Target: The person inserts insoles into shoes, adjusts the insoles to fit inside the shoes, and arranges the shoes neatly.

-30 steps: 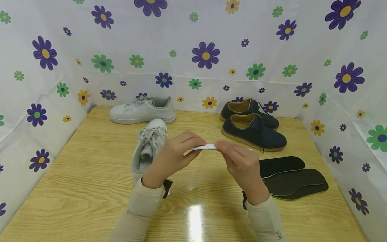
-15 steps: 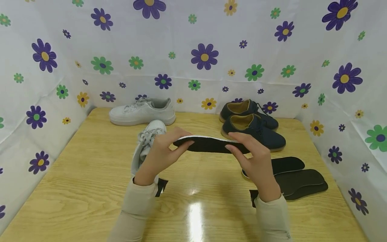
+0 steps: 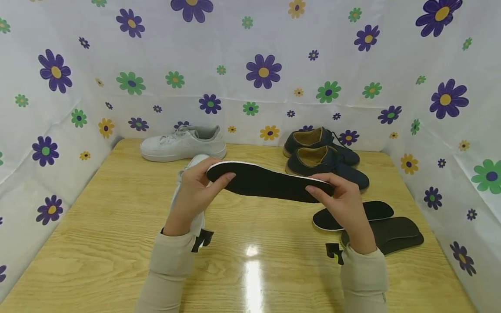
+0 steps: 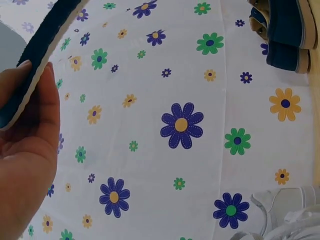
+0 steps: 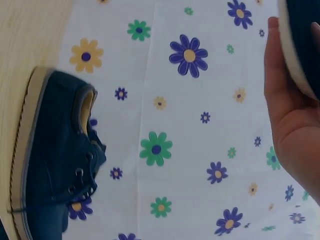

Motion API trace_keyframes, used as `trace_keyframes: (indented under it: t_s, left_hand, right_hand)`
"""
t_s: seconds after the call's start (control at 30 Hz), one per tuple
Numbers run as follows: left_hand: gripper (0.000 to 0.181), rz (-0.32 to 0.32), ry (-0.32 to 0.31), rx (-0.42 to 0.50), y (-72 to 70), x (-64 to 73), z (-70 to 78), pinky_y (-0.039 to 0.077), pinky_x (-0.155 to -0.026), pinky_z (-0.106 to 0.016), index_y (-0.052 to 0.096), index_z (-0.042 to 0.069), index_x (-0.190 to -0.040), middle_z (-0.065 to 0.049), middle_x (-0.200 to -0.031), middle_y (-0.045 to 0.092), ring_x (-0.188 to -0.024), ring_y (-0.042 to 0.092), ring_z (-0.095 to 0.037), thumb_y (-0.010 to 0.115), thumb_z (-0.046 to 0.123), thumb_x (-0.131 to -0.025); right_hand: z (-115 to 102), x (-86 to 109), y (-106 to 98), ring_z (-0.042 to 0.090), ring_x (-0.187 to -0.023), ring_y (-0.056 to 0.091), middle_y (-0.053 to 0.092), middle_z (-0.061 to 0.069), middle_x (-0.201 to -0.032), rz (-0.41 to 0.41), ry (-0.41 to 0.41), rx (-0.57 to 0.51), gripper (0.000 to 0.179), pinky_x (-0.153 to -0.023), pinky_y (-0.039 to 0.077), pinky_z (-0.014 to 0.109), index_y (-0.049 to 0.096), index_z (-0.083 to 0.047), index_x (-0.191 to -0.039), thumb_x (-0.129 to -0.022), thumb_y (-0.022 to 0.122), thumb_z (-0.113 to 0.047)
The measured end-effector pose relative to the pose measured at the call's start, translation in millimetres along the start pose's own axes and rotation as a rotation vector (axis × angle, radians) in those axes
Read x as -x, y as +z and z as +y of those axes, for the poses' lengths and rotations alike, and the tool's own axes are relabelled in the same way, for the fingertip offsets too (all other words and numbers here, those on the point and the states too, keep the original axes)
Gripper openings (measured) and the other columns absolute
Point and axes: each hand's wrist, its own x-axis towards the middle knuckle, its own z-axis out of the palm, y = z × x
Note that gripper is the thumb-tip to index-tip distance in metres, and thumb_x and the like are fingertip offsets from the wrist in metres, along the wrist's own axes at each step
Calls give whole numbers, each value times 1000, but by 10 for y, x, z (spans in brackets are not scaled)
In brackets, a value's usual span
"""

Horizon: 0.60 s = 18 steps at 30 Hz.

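Note:
A black shoe insole (image 3: pixel 270 183) with a white edge is held above the table, its black face toward the head camera. My left hand (image 3: pixel 194 191) pinches one end, thumb on the black face and fingers behind. At the other end my right hand (image 3: pixel 344 204) pinches it the same way. In the left wrist view the insole (image 4: pixel 37 65) shows edge-on between thumb and fingers. The right wrist view catches part of the insole (image 5: pixel 300 45) at the right hand. Behind my left hand, a white sneaker (image 3: pixel 198 219) is mostly hidden.
Another white sneaker (image 3: pixel 182 145) stands at the back left. Two navy lace-up shoes (image 3: pixel 326 167) stand at the back right of the wooden table (image 3: pixel 98 226). To the right lie a black insole (image 3: pixel 377 210) and dark olive insoles (image 3: pixel 399 232). A flowered cloth (image 3: pixel 235 52) encloses the table.
The insole has tipped from edge-on, showing white, to its black face. Both hands have moved apart along it, the left one rising slightly leftward, the right one shifting right.

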Motion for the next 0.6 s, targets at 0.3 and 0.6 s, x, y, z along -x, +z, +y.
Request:
trace_keyframes:
  t_s: [0.3, 0.6]
  left_hand:
    - [18, 243, -315, 140, -9, -4, 91, 53, -81, -27, 66, 5, -108, -2, -100, 66, -90, 63, -16, 64, 4, -90]
    - [21, 178, -598, 164, 12, -37, 104, 53, -78, -27, 61, -1, -110, -1, -101, 64, -88, 65, -13, 64, 10, -92]
  right_hand:
    - [-106, -3, 62, 13, -90, 57, 68, -4, -98, -29, 223, -125, 19, -78, 49, 25, 70, -2, -105, -87, 69, -3]
    - [-144, 1, 89, 10, -74, 56, 68, -3, -91, 3, 330, -85, 20, -68, 49, 22, 71, -7, -107, -88, 70, -13]
